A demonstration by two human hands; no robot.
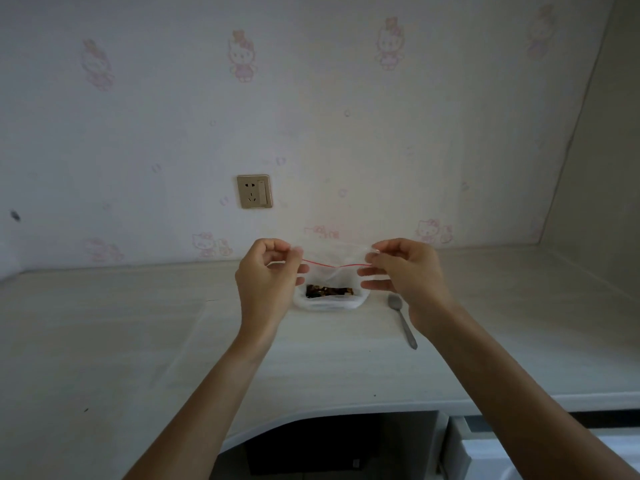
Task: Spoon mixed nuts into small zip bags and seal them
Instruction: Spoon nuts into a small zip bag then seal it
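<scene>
A small clear zip bag [334,261] with a red seal line hangs in the air between my hands. My left hand [268,277] pinches its top left corner and my right hand [403,271] pinches its top right corner. Behind and below the bag, a white container [330,303] on the desk holds dark mixed nuts [329,291]. I cannot tell whether the bag has nuts inside. A metal spoon [401,318] lies on the desk just right of the container, bowl away from me, under my right wrist.
The pale desk [138,341] runs to a wallpapered wall with a socket [254,191]. A side wall closes in on the right. The desk's front edge curves inward below my arms, with a drawer unit [485,448] at the lower right.
</scene>
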